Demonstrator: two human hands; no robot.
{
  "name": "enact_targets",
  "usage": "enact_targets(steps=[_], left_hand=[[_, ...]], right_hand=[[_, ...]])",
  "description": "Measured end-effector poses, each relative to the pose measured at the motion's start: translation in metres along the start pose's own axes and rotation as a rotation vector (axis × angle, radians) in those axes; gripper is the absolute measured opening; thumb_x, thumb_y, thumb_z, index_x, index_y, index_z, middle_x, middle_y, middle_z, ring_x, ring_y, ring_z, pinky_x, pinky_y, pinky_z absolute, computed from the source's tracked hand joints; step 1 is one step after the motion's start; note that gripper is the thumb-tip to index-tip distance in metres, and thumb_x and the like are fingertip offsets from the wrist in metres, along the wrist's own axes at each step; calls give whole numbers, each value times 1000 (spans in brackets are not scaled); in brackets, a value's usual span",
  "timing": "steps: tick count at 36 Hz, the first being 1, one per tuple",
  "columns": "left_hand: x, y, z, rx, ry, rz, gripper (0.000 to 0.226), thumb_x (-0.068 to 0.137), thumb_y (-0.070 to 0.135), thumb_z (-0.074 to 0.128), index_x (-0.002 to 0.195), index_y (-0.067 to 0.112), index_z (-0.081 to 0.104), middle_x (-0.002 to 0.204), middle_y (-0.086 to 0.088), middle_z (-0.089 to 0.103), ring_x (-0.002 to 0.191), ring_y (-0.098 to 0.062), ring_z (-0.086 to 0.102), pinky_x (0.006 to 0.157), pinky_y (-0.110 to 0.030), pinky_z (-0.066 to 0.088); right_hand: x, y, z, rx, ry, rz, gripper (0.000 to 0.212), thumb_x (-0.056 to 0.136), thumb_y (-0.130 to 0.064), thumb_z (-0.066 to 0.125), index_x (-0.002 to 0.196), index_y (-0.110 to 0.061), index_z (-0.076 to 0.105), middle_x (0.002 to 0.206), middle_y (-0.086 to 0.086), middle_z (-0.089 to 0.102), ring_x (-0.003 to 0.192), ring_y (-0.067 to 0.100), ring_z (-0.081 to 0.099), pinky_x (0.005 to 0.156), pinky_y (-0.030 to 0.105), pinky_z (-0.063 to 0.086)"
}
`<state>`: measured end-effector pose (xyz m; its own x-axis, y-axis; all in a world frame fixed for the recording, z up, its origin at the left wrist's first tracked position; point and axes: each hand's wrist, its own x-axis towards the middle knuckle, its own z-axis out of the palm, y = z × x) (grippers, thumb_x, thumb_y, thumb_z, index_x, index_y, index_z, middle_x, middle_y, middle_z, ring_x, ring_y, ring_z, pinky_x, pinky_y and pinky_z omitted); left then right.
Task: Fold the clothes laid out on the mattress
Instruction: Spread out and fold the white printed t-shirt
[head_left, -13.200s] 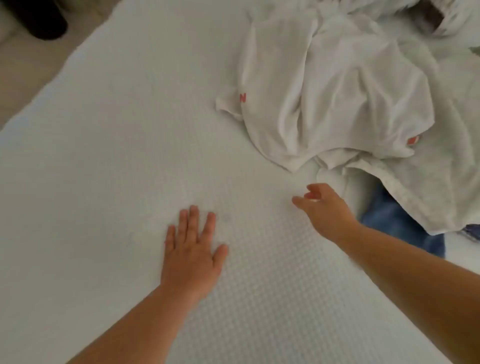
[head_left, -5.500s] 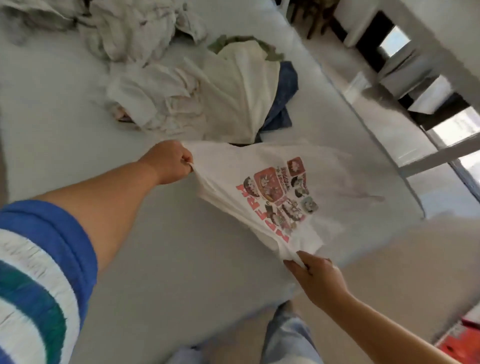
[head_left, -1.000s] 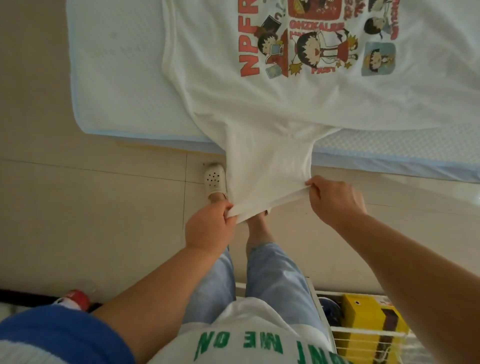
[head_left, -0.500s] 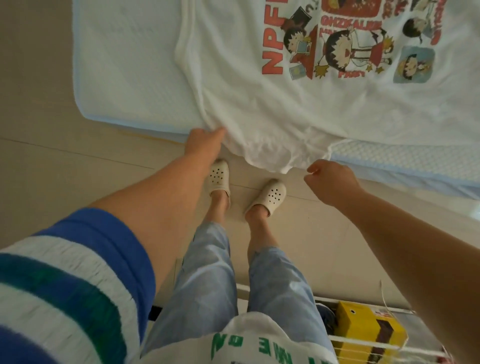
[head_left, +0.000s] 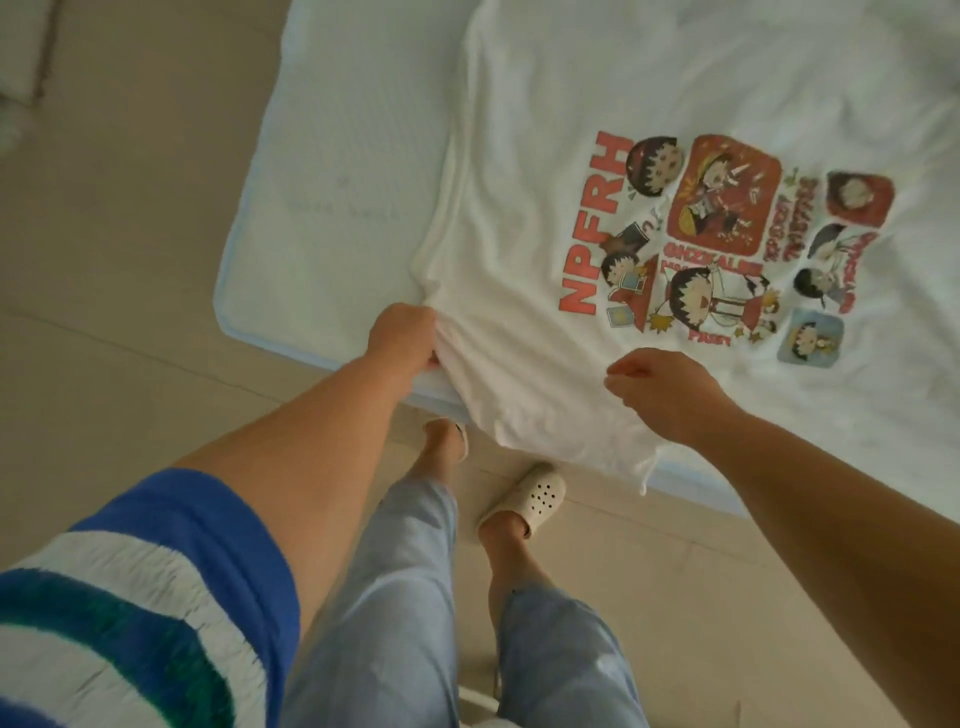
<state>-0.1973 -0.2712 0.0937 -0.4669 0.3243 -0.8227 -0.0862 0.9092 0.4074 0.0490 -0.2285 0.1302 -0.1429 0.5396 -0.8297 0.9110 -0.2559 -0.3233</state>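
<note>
A white T-shirt (head_left: 524, 171) with a red cartoon print and the letters NPFRH lies spread print-up on the white mattress (head_left: 337, 171). One sleeve hangs over the mattress's near edge. My left hand (head_left: 402, 335) grips the shirt's fabric at its left side where the sleeve begins, right at the mattress edge. My right hand (head_left: 662, 384) hovers over the shirt just below the print, fingers loosely curled, with nothing in it.
The mattress lies low on a beige tiled floor (head_left: 114, 218), its near left corner at my left. My legs in light blue trousers and white clogs (head_left: 524, 499) stand close against its edge.
The view has tilted up over the mattress. My left hand now bunches the shirt's side at the sleeve. My right hand has moved up from the floor side to over the shirt.
</note>
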Motion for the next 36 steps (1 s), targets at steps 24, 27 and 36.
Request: enact_targets(steps=[24,27,36], left_hand=[[63,9,-21,218,-91,77,29,82,34,59,58,19,52,53,5,51,49,-7,45,45,-21,29],[60,10,-26,114,-101,63,25,80,34,62,61,20,54,50,5,54,48,-10,52,47,-23,33],[62,52,-56,-191,73,84,17,82,30,65,72,23,53,65,1,62,47,-8,61,60,-30,50]], right_hand=[[210,-271,-84,-863,322,-499,66,85,-5,53,144,-26,28,150,0,23,114,39,52,84,44,47],[219,-283,-90,-1106,287,-488,46,85,-12,54,130,-19,47,126,12,41,100,42,55,71,43,44],[208,-316,-125,-764,462,-592,19,92,-10,47,109,-10,55,107,16,58,95,33,55,76,36,44]])
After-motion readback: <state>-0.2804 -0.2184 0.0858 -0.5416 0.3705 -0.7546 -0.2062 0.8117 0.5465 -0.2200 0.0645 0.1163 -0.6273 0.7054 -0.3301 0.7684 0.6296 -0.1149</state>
